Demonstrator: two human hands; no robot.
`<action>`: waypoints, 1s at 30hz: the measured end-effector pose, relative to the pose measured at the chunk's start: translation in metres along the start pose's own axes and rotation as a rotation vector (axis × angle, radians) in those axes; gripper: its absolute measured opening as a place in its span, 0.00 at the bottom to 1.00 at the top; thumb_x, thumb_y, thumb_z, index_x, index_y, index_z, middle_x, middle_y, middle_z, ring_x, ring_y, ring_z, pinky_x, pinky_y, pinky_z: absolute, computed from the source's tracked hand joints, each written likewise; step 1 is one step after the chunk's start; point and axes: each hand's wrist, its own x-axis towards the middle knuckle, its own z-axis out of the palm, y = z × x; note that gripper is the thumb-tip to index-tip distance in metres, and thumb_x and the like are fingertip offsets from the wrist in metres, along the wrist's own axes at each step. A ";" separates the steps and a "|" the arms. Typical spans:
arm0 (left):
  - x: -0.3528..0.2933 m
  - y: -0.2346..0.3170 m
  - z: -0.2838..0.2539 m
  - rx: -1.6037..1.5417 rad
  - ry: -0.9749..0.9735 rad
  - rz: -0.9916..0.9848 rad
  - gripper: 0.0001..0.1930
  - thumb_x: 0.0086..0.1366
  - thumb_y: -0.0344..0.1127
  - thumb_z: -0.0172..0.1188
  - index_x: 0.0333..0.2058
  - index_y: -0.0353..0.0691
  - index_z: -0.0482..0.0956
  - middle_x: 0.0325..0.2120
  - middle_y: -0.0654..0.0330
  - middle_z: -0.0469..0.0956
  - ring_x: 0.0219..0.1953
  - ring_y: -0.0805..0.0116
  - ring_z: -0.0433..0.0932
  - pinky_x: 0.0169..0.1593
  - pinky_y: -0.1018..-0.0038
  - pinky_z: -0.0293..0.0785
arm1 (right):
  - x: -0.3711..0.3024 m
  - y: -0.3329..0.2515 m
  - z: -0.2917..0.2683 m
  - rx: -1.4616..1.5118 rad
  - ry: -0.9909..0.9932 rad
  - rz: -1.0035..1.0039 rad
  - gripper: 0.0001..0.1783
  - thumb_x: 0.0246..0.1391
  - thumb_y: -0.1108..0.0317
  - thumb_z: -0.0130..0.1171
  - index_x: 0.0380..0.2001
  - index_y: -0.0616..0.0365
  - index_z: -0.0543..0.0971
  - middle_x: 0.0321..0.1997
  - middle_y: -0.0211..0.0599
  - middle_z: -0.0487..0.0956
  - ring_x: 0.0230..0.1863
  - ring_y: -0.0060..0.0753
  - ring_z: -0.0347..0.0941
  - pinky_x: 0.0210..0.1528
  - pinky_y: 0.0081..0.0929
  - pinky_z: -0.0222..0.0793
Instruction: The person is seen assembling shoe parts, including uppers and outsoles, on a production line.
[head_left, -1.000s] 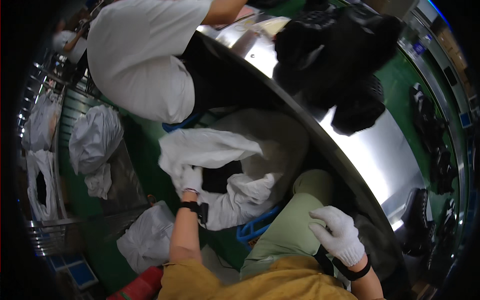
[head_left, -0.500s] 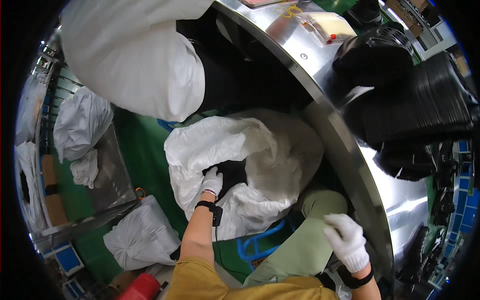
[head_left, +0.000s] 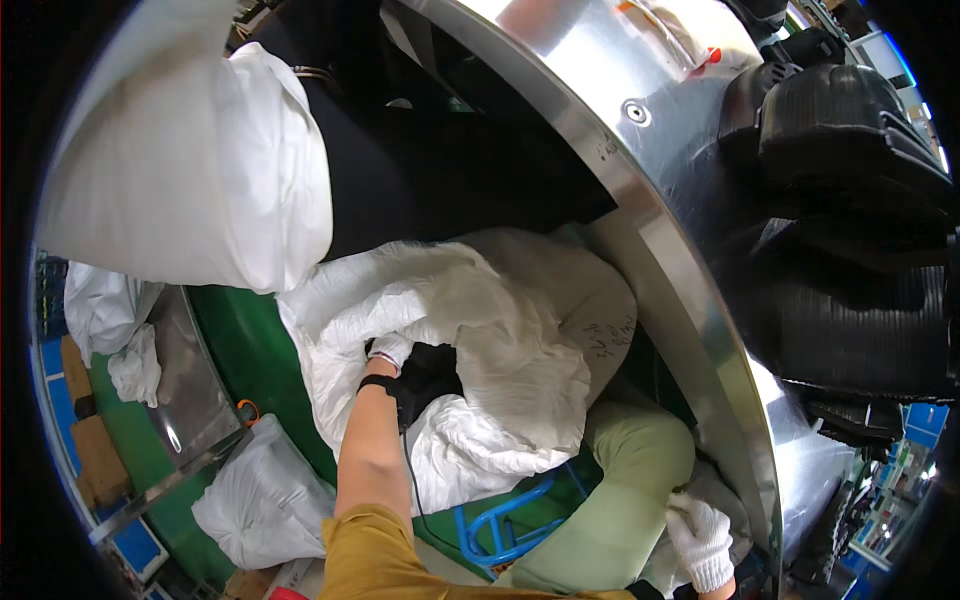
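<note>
A large white sack stands in front of me with its crumpled mouth open. My left hand, in a white knit glove, reaches down into that mouth; its fingers are hidden among black material inside, whose kind I cannot make out. A black band with a small box and cable circles my left wrist. My right hand, also gloved, is low beside my right thigh in green trousers, near a pale grey cloth. Its fingers look loosely extended, with nothing seen in them.
A curved metal table runs along the right, bearing black ribbed footwear-like pieces. Person in white stands close at upper left. A blue metal frame sits below the sack. Tied white bag lies left on the green floor.
My left hand has sunk deeper into the sack, hiding its fingers. My right hand has dropped beside my thigh. The view has shifted, and the person in white appears farther left and lower.
</note>
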 end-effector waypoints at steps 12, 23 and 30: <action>-0.038 0.054 -0.013 0.198 -0.101 -0.010 0.32 0.63 0.60 0.53 0.58 0.43 0.78 0.60 0.51 0.74 0.62 0.53 0.74 0.63 0.66 0.68 | -0.017 0.056 0.013 -0.068 0.087 -0.001 0.13 0.48 0.77 0.65 0.40 0.63 0.81 0.38 0.51 0.82 0.39 0.51 0.80 0.44 0.37 0.76; 0.014 0.011 0.024 0.294 -0.093 0.257 0.28 0.66 0.56 0.50 0.58 0.50 0.77 0.62 0.54 0.71 0.63 0.53 0.71 0.64 0.64 0.68 | -0.015 0.052 0.016 -0.032 0.096 -0.030 0.12 0.47 0.77 0.65 0.38 0.62 0.81 0.34 0.51 0.82 0.36 0.52 0.79 0.42 0.40 0.75; 0.013 0.015 0.046 0.345 -0.063 0.329 0.26 0.64 0.54 0.56 0.57 0.50 0.76 0.58 0.58 0.76 0.60 0.56 0.73 0.61 0.65 0.71 | -0.012 0.066 0.024 -0.028 0.068 0.043 0.11 0.48 0.76 0.65 0.37 0.63 0.82 0.34 0.51 0.81 0.36 0.52 0.79 0.42 0.40 0.75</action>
